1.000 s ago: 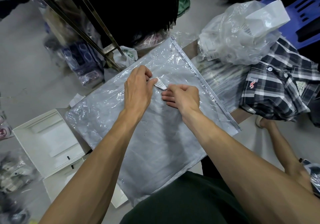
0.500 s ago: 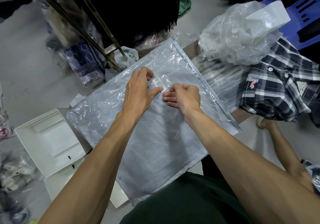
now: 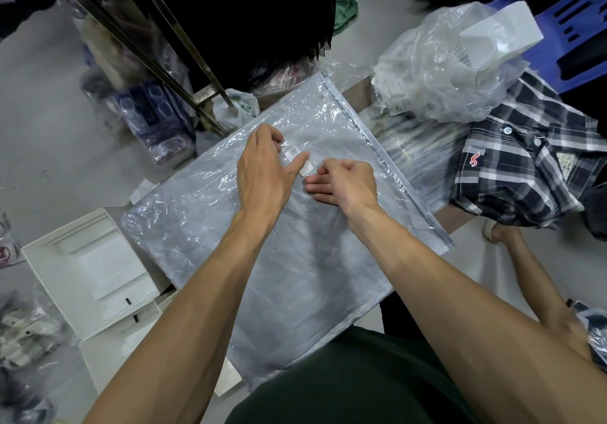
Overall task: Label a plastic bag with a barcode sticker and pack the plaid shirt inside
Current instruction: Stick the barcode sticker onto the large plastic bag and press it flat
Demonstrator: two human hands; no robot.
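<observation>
Large, clear, wrinkled zip-top plastic bag (image 3: 295, 243) lying flat and diagonal across the middle of the view, grey slider strip (image 3: 387, 160) along its 2 o'clock edge. Small white barcode sticker (image 3: 293, 151) on the bag's upper face, toward 12 o'clock from the bag's centre, a second small white piece (image 3: 306, 168) just beside it toward 4 o'clock.

Left hand (image 3: 262, 170) palm down on the bag, fingers curled at the sticker's 9 o'clock side, thumb stretched across below the barcode sticker and touching the small white piece; grip wide, holding nothing, only pressing. Right hand (image 3: 345, 182) at 3 o'clock of the left, loosely curled, fingertips (image 3: 315, 188) pointing toward 9 o'clock and resting on the bag; thumb and forefinger close together near the small white piece, whether pinching it impossible to tell.

Folded navy-and-white plaid shirt (image 3: 519, 180) with a small red chest logo at 3 o'clock of the bag, outside it, on the brown worktop (image 3: 358, 93). Crumpled clear plastic bundle (image 3: 443, 72) with white contents at 1 o'clock, touching the shirt's upper edge. Open white cardboard box (image 3: 88, 269) at 8 o'clock on the grey floor. Blue plastic crate (image 3: 565, 29) at the far 2 o'clock corner. Dark metal rack legs (image 3: 164, 72) at 11 o'clock.
</observation>
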